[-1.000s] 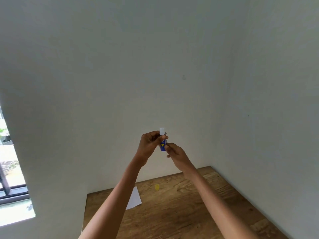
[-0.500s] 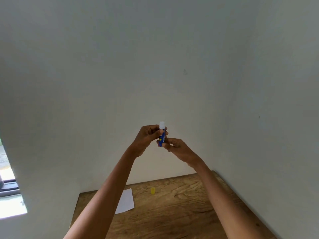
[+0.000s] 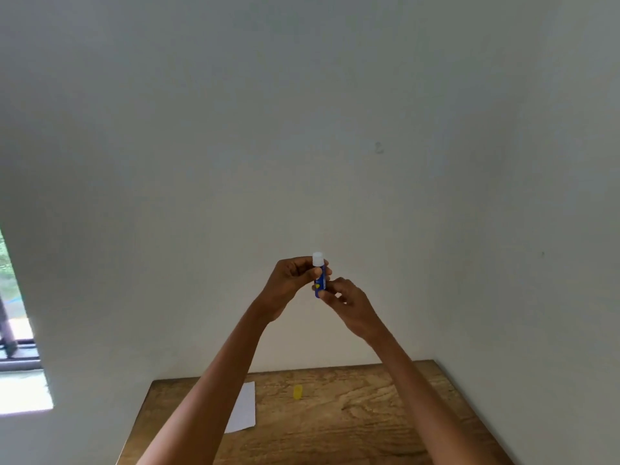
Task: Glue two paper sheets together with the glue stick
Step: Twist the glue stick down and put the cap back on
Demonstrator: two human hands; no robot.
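The glue stick point(image 3: 319, 278) is held upright in the air, well above the desk, in front of a pale wall point(image 3: 302, 129). Its body is blue with a yellow mark, and the white glue end points up, bare of any cap. The left hand point(image 3: 291, 286) wraps its fingers around the upper part of the tube, with the thumb across the front just under the white end. The right hand point(image 3: 349, 303) pinches the bottom end of the tube between thumb and fingertips, so both hands grasp the same stick and touch each other there. Both forearms rise from the lower edge of the view and meet at the stick.

Below, on the wooden desk point(image 3: 352, 431), a small yellow cap point(image 3: 297, 392) lies alone near the back edge. To its left a white paper sheet point(image 3: 243, 412) lies flat, partly hidden behind the left forearm; whether it is one sheet or two stacked cannot be told. The desk fits into a corner of two walls. At the far left, a window opening point(image 3: 16, 330) shows daylight and a dark frame.
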